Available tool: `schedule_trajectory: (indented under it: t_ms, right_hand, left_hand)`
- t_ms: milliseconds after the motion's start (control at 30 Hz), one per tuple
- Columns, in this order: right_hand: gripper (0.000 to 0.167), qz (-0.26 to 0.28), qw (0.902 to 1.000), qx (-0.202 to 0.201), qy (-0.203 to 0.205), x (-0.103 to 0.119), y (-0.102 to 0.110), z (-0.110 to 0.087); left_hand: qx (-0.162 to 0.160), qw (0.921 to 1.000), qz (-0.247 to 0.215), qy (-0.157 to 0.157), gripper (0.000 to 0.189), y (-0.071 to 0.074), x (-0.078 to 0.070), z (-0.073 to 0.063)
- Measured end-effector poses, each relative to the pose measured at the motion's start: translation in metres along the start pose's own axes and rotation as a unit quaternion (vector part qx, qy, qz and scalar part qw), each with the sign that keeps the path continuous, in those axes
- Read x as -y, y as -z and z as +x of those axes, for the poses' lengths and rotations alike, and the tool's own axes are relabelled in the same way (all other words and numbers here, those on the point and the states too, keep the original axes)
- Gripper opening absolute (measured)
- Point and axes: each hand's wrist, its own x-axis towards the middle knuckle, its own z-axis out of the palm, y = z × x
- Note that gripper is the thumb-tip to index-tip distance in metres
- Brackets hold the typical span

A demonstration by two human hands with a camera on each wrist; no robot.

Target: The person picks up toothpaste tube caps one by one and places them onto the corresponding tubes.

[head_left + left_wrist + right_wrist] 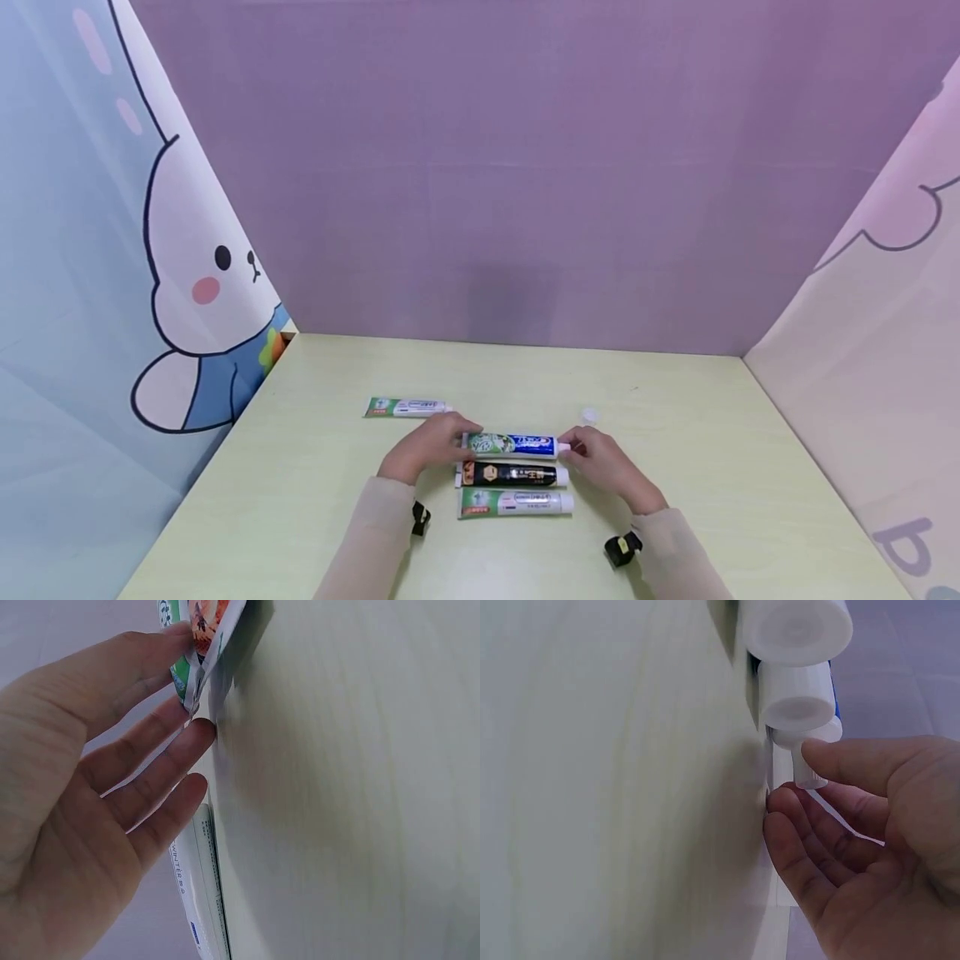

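A blue and green toothpaste tube (513, 445) lies crosswise on the table, its narrow white tip to the right. My left hand (435, 443) pinches its flat end between thumb and forefinger, as the left wrist view shows, with the other fingers (169, 761) spread. At the opposite end, my right hand (602, 461) pinches the white tip (808, 766) with thumb and fingers. Just nearer to me lie a black toothpaste tube (516, 475) and a green and white toothpaste tube (516, 503), side by side with it.
Another green and white toothpaste tube (405, 407) lies behind my left hand. A small round whitish thing (589, 415) sits on the table (675, 433) beyond my right hand. A purple cloth (510, 183) stands at the back, with printed cloths on both sides.
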Motion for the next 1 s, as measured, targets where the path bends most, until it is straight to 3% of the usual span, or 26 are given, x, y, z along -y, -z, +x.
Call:
schedule_trajectory:
  t_ms: [500,733,1000]
  right_hand:
    - [0.026,0.01,0.9996,0.002,-0.027,0.005,0.005,-0.004]
    - [0.027,0.008,0.9999,0.0,-0.015,0.004,0.009,-0.008]
    - [0.027,-0.001,0.9998,-0.003,-0.019,0.004,0.012,-0.009]
  left_hand:
    - [-0.01,0.9998,-0.003,0.018,0.046,0.007,-0.001,-0.006]
    - [-0.021,0.9994,0.001,0.029,0.043,0.02,-0.002,-0.013]
    - [-0.046,0.9972,0.05,0.032,0.042,0.04,0.011,-0.016]
